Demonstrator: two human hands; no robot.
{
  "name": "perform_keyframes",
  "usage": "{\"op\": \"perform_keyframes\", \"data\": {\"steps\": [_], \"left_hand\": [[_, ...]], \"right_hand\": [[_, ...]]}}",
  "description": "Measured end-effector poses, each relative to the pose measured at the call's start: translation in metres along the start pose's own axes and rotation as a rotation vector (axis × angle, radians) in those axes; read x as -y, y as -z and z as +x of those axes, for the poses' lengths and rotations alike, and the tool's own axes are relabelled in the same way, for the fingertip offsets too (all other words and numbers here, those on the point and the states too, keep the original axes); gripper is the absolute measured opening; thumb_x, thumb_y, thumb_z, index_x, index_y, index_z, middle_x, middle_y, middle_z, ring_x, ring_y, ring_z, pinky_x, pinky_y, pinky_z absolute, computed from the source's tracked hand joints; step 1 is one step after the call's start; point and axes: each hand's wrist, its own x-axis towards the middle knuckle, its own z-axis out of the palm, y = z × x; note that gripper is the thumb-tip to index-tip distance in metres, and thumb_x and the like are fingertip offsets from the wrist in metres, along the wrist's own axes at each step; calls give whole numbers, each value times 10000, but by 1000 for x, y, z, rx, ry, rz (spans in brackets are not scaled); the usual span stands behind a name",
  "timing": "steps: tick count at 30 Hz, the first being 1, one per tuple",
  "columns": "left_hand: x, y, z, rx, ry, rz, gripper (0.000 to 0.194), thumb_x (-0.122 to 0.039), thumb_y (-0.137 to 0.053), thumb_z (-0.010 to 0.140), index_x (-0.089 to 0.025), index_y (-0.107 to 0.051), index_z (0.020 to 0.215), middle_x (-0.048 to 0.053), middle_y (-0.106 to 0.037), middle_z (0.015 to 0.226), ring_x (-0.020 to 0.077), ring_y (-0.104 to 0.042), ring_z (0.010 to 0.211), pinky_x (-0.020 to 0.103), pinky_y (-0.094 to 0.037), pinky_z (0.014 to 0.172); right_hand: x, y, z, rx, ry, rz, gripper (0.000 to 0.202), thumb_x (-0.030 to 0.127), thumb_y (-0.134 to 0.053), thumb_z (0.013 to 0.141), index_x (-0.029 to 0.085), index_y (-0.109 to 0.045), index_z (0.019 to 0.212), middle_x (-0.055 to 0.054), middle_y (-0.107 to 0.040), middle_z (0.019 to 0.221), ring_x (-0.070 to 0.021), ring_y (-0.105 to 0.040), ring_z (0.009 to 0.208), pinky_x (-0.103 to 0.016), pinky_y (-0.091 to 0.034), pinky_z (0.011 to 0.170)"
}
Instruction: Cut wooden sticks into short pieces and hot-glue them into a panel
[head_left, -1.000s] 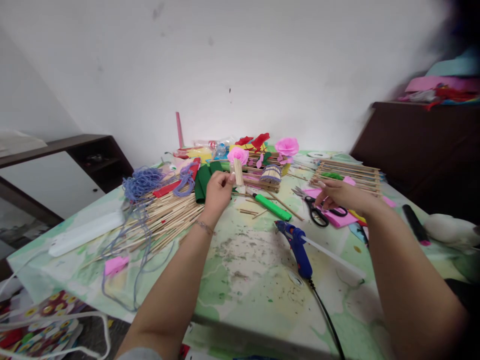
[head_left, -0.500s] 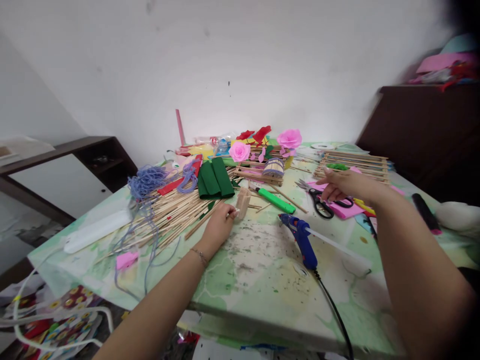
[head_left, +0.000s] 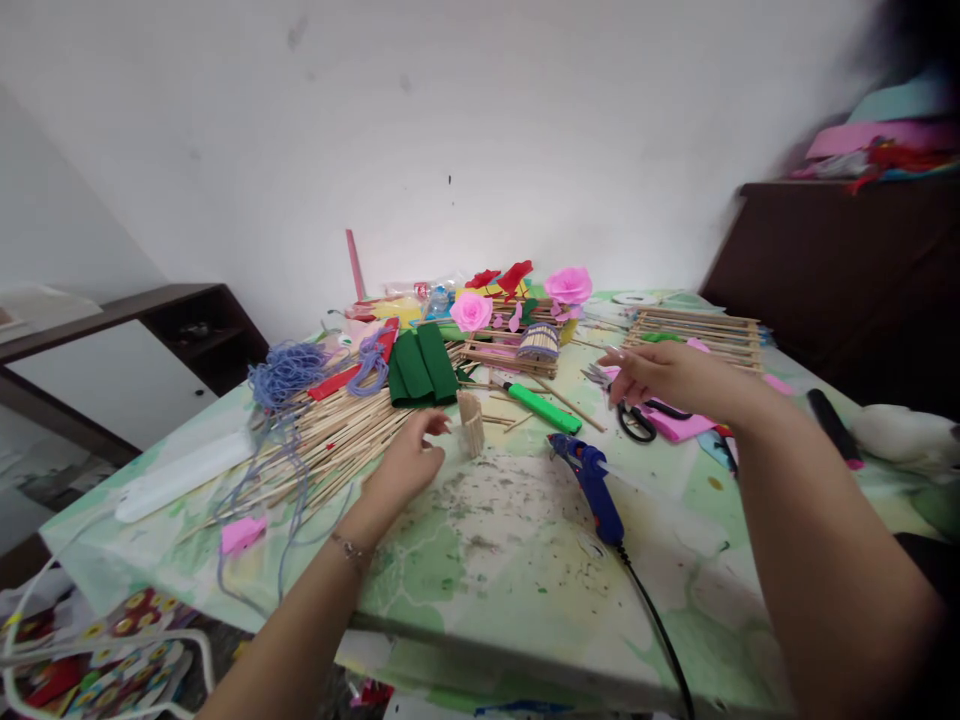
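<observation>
My left hand point(head_left: 409, 457) is apart from the small curved wooden-stick piece point(head_left: 471, 424), just to its left, with fingers spread and nothing in them. The piece stands upright on the table. Over the scissors point(head_left: 637, 420) hovers my right hand point(head_left: 649, 375), its fingers loosely apart and empty. A blue glue gun point(head_left: 592, 485) lies on the table between my arms. Behind it is a green cutter point(head_left: 544, 408). Thin wooden sticks point(head_left: 337, 445) are spread left of my left hand, beside folded green paper point(head_left: 422, 367).
Purple yarn point(head_left: 289, 372) lies at the left. Pink paper roses point(head_left: 471, 312) and stick frames point(head_left: 694, 335) fill the back of the table point(head_left: 525, 600). The glue gun's black cord hangs over the front edge. A black tube point(head_left: 834, 428) lies at the right.
My left hand has let go of the small wooden piece and drawn back left with its fingers opened. My right hand has shifted slightly left in view. The camera view has moved a little.
</observation>
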Motion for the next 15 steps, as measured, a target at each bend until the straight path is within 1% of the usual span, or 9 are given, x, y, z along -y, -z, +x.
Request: {"op": "perform_keyframes", "data": {"steps": [1,2,3,4,7,9,11,13,15], "left_hand": [[-8,7,2,-65,10,-26,381,-68,-440,612,-163,-606,942,63,-633,938,204,-587,903,325,-467,747],[-20,14,4,-105,-11,-38,312,-84,-442,632,-168,-625,871,52,-637,908,198,-586,889,322,-460,754],[-33,22,6,-147,-65,-52,212,-108,-455,652,-171,-626,760,43,-633,858,192,-583,863,317,-452,752],[-49,29,8,-169,-139,-93,159,-122,-465,670,-172,-615,691,35,-630,831,182,-581,843,311,-446,756],[-101,40,12,-215,-223,-261,154,-130,-477,689,-178,-622,670,2,-615,706,141,-561,718,277,-439,700],[-132,37,12,-178,-306,-352,155,-134,-474,706,-173,-615,655,2,-614,678,129,-557,684,259,-436,651],[-155,28,11,-95,-339,-404,160,-143,-471,737,-168,-613,668,5,-620,668,122,-564,663,253,-447,638],[-167,17,10,4,-349,-401,138,-203,-499,790,-167,-628,753,6,-630,691,125,-580,673,254,-458,636],[-171,9,9,72,-388,-320,153,-268,-520,832,-169,-634,814,10,-642,734,128,-589,705,254,-461,647]], "right_hand": [[5,-1,-1,20,-14,-2,526,513,-389,926,165,-706,692,-98,-720,689,-184,-650,591,-296,-493,576],[9,-1,-1,48,-28,2,542,525,-356,934,180,-703,701,-90,-724,736,-185,-653,631,-301,-494,609],[14,-2,-2,67,-34,5,554,534,-329,939,192,-697,704,-84,-723,777,-184,-651,657,-304,-490,629],[18,-3,-4,61,-23,5,559,539,-317,940,200,-690,698,-80,-719,799,-182,-645,661,-303,-484,631],[31,-6,-10,21,40,-12,567,539,-303,943,205,-676,676,-71,-705,781,-172,-619,623,-291,-459,589],[40,-9,-16,10,137,-35,546,525,-303,951,207,-684,723,-56,-701,745,-165,-615,616,-276,-443,579],[50,-12,-23,-7,264,-100,481,482,-315,964,218,-703,858,-36,-704,728,-157,-619,627,-260,-422,585],[60,-16,-28,-61,343,-247,393,434,-367,961,224,-699,973,-32,-705,715,-166,-616,634,-257,-378,567],[65,-19,-31,-140,363,-439,353,441,-446,931,202,-704,963,-52,-694,686,-191,-608,624,-268,-317,538]]}}
